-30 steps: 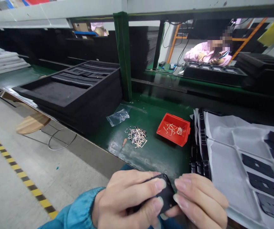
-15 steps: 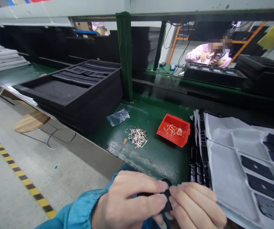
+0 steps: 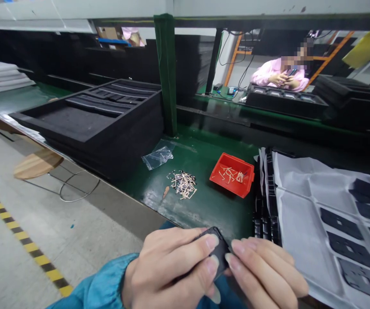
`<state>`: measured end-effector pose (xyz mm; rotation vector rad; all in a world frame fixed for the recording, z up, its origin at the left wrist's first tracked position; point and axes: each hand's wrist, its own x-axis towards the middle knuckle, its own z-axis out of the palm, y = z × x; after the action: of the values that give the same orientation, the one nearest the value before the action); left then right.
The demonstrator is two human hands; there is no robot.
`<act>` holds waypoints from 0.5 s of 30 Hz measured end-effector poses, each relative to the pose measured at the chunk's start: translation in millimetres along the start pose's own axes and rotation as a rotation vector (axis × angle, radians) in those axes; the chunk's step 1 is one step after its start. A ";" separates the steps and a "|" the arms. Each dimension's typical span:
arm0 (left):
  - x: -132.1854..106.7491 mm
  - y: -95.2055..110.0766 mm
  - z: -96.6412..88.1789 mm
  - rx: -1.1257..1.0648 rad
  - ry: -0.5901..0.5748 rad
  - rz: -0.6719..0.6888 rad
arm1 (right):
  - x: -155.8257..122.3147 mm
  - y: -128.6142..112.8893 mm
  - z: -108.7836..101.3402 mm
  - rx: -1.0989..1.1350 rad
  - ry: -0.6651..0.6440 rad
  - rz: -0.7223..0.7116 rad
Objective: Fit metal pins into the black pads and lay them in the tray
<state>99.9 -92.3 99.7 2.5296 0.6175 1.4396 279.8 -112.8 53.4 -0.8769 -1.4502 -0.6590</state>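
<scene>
My left hand (image 3: pixel 168 264) grips a flat black plastic part (image 3: pixel 219 254) with a raised rim, its thumb and fingers lying across the face. At the part's right edge my right hand (image 3: pixel 265 270) is closed, thumb and fingertips pinching there. Whether a smaller piece is between those fingertips is hidden. Beyond my hands, a pile of small pale and dark strips (image 3: pixel 185 184) lies on the green bench (image 3: pixel 204 214). More such strips sit inside a red bin (image 3: pixel 233 189) to the right of the pile.
On the right, stacked trays carry a white liner (image 3: pixel 297 206) with several flat black parts (image 3: pixel 352 249). A large black foam box (image 3: pixel 120 133) stands at left, near a clear plastic bag (image 3: pixel 159 157) and a green post (image 3: pixel 165 77). Across the bench sits a co-worker in pink (image 3: pixel 268 74).
The black part has turned so that more of its flat face shows. My left hand has shifted slightly left, and the view has moved a little.
</scene>
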 end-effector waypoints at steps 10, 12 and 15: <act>1.2 0.2 17.4 -0.185 0.045 -0.090 | 3.7 11.1 -13.7 0.035 -0.229 -0.117; 0.1 -2.1 20.3 -0.180 0.047 -0.117 | -1.0 13.1 -12.1 0.077 -0.250 -0.109; -1.3 -7.1 22.7 -0.107 0.060 -0.118 | -6.5 12.7 -6.9 0.117 -0.281 0.012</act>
<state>116.8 -85.1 84.4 2.3353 0.6686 1.4708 293.9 -112.4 46.2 -0.9120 -1.7145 -0.4490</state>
